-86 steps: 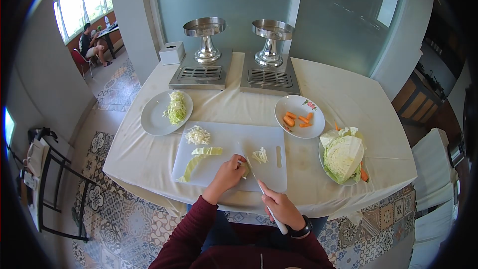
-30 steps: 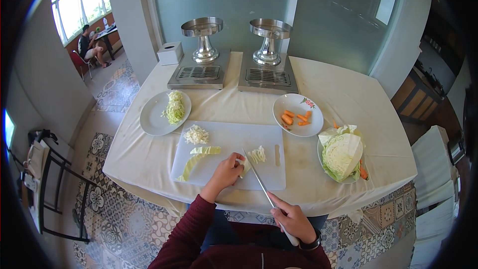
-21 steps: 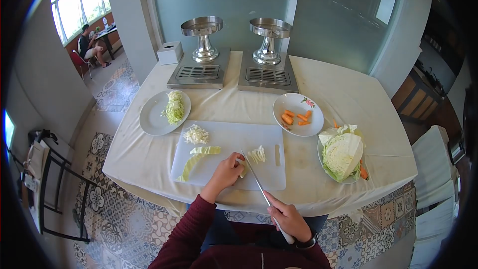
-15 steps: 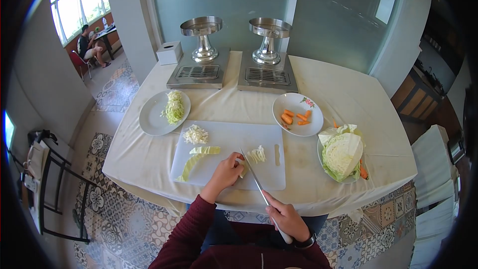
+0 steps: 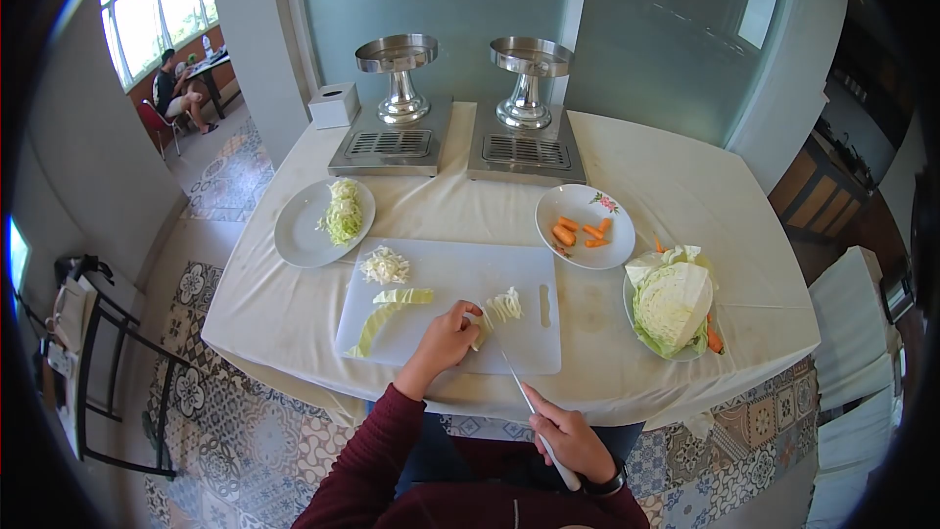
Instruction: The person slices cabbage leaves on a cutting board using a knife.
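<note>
My right hand is closed round the white handle of a knife, whose blade points up and left over the cutting board. The blade tip is beside my left hand, whose curled fingers press a piece of cabbage, mostly hidden, onto the board. Just right of them lie thin cabbage strips. On the board's left side are a shredded heap and two longer cabbage pieces.
A plate with shredded cabbage stands back left, a flowered plate with carrots back right. A cut cabbage fills a bowl at right. Two metal stands and a tissue box stand behind. A person sits far left.
The knife blade has turned slightly and shifted a little right and down with my right hand. My left hand stays nearly where it was, on the cabbage.
</note>
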